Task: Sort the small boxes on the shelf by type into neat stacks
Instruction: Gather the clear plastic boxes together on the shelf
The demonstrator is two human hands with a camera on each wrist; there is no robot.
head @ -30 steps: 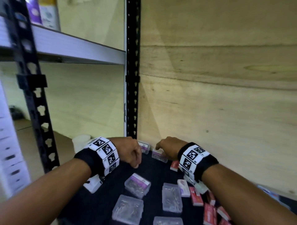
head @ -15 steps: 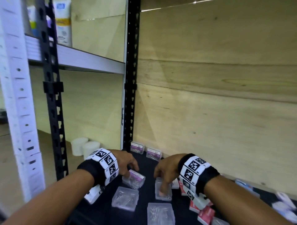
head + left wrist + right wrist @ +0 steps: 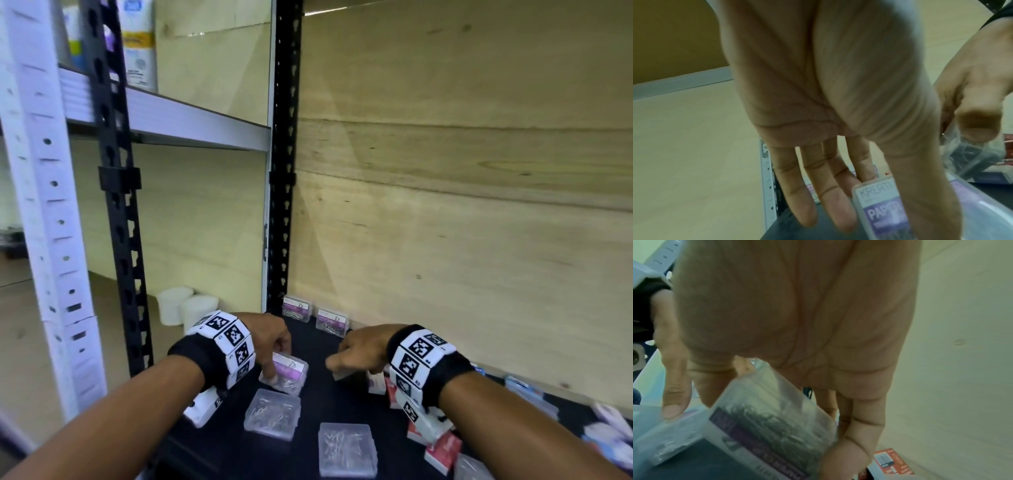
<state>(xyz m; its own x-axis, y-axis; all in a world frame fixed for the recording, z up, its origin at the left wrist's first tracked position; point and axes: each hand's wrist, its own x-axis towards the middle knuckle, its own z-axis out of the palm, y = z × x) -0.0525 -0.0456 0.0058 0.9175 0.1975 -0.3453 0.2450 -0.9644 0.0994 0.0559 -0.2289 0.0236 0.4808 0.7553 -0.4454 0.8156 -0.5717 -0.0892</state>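
Note:
My left hand (image 3: 279,361) grips a clear box with a purple paper-clip label (image 3: 291,371), thumb on its near corner and fingers over the far side; the left wrist view shows that label (image 3: 885,209) under the thumb. My right hand (image 3: 339,363) holds another clear paper-clip box (image 3: 772,426), tilted and lifted off the black shelf (image 3: 329,407). Two purple-labelled boxes (image 3: 297,308) (image 3: 331,322) stand at the back wall. Two plain clear boxes (image 3: 272,413) (image 3: 347,448) lie near the front.
Red and white boxes (image 3: 442,452) lie scattered under my right wrist, with bluish boxes (image 3: 606,431) farther right. A black upright post (image 3: 282,205) stands at the back left corner. Plywood closes the rear, and white rolls (image 3: 186,308) sit beyond the post.
Both hands drew back from the rear boxes. The left took hold of the purple-labelled box; the right, which pressed on a flat clear box, now holds it raised.

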